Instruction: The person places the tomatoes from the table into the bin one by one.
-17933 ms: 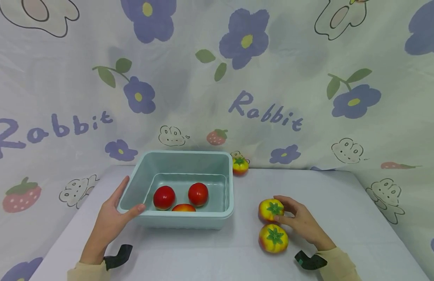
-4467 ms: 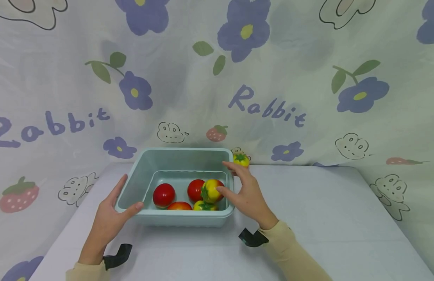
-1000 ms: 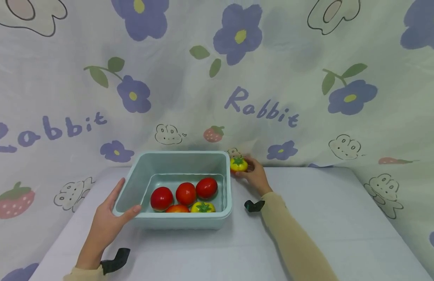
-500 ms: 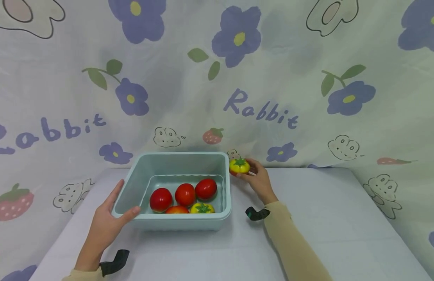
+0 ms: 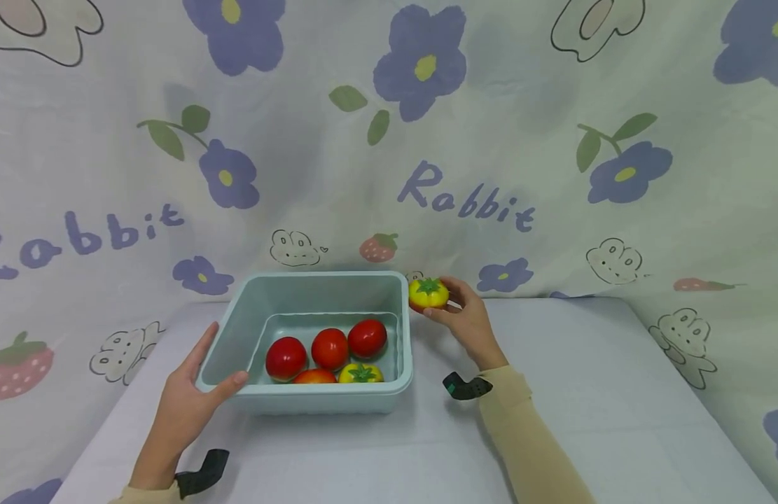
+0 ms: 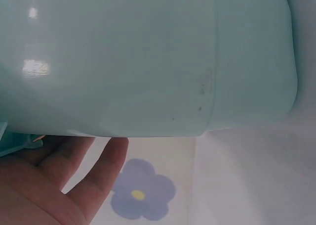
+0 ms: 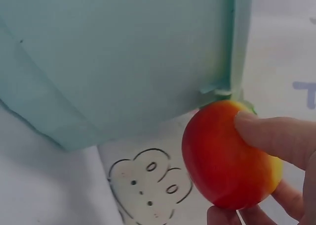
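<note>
In the head view, a pale blue-green plastic box [image 5: 319, 400] stands on the table, left of center. My left hand [image 5: 185, 404] holds its near left corner, thumb over the front rim and fingers along the left side; the left wrist view shows fingertips [image 6: 117, 143] at the outer wall. My right hand [image 5: 469, 322] grips a toy tomato [image 5: 428, 294], yellow on top with a green star-shaped calyx, beside the box's far right corner. Its red-orange underside fills the right wrist view, thumb [image 7: 266, 131] on its side, other fingers partly hidden behind.
Inside the box lie red tomatoes [image 5: 286, 358], a yellow-topped tomato [image 5: 360, 373] and an orange-red tomato [image 5: 314, 376], the last two partly hidden by the front wall. A white cloth [image 5: 590, 392] covers the table. Behind it hangs a patterned curtain [image 5: 325, 175].
Earlier, two tomatoes right of the box went into it by my right hand. In the last second, that hand has raised the back tomato slightly. My left hand stays at the box.
</note>
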`<state>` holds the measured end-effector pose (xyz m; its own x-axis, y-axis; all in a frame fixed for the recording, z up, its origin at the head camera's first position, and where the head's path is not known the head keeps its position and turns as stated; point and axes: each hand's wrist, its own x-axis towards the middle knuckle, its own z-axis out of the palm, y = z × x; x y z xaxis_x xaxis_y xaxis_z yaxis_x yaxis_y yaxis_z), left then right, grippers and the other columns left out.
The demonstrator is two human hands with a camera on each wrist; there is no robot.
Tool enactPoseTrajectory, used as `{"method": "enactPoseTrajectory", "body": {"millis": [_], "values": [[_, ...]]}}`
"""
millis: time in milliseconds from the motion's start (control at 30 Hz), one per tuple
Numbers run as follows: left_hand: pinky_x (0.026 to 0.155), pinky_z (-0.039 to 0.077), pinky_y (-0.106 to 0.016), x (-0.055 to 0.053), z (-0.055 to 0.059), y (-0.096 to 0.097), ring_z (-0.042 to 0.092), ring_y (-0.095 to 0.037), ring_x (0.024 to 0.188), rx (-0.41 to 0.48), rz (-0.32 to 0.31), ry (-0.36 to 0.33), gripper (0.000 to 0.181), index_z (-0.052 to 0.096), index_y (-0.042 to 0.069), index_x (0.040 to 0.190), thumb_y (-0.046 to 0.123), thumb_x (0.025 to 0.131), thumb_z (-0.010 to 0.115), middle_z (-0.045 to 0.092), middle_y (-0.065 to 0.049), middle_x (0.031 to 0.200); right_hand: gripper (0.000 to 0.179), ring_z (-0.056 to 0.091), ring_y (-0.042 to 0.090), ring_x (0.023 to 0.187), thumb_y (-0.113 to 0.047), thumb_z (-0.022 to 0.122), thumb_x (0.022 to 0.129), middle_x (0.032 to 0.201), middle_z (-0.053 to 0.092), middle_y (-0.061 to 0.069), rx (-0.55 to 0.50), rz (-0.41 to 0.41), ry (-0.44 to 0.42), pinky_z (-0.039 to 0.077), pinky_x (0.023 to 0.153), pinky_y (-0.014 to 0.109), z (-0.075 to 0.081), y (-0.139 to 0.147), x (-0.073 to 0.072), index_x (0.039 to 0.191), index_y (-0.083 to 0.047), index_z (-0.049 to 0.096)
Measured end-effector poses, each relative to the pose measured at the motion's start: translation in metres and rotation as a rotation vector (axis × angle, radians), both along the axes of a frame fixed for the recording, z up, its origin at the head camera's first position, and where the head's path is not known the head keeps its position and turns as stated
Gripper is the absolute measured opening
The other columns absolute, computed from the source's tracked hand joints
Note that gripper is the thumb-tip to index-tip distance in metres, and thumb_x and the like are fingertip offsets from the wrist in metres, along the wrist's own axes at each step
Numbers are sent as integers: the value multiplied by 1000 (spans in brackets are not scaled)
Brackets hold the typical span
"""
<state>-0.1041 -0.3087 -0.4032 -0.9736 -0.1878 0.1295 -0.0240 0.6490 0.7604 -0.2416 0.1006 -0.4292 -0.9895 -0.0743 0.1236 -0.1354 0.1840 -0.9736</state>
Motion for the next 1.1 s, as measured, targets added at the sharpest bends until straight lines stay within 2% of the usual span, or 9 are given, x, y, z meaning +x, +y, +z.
{"method": "enactPoseTrajectory", "body": {"millis": [300,600,900,1100], "values": [[94,38,-77,0,1,0,35,-54,135,-4,6,-16,97,14,15,163,34,90,74,30,-29,158,69,50,25,131,-23,83,85,144,53,4,-10,-13,38,47,107,39,8,9,3,145,-13,51],[95,36,-79,0,2,-2,33,-54,136,0,0,-14,97,14,16,163,34,90,75,29,-28,159,71,48,24,132,-20,82,86,145,51,5,-74,-7,56,46,108,39,27,10,13,147,-10,48],[95,35,-79,1,1,-2,34,-53,135,-2,7,-20,96,14,16,163,34,90,74,30,-30,158,67,50,24,130,-14,80,87,143,51,5,-128,53,93,49,103,27,45,1,29,145,-10,48],[96,36,-78,0,-1,-1,33,-53,136,7,14,-31,97,14,17,163,35,90,74,29,-29,158,66,51,24,128,-11,80,86,141,53,7,-118,99,114,49,103,31,50,-7,37,144,-8,49]]}}
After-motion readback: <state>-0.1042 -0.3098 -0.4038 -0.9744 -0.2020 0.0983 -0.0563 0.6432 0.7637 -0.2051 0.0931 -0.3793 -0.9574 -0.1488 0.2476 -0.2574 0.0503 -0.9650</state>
